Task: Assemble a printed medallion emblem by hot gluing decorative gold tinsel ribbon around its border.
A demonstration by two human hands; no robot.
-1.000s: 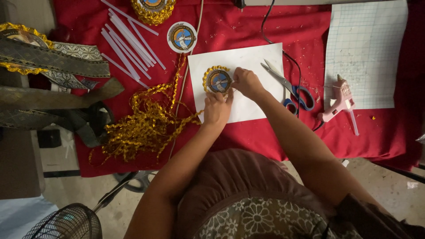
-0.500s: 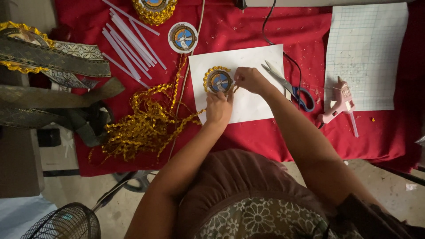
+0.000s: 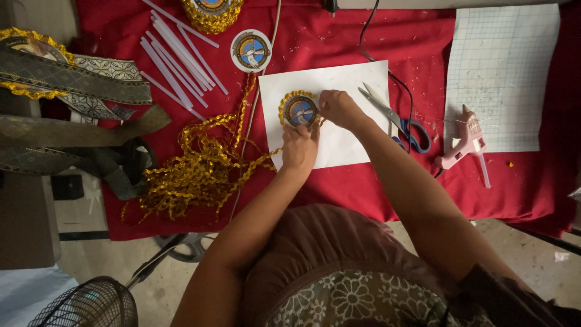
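Observation:
A round printed badge edged with gold trim lies on a white paper sheet on the red cloth. My left hand presses on the badge's lower edge with its fingertips. My right hand pinches the gold trim at the badge's right rim. A strand of gold trim runs from the badge to a loose pile of gold trim at the left.
Scissors and a pink glue gun lie right of the sheet, on and beside grid paper. White glue sticks, a second round badge, a trimmed badge, patterned ribbons and a fan are at the left.
My right hand has shifted slightly along the badge's right rim. The left hand stays pressed on the lower edge.

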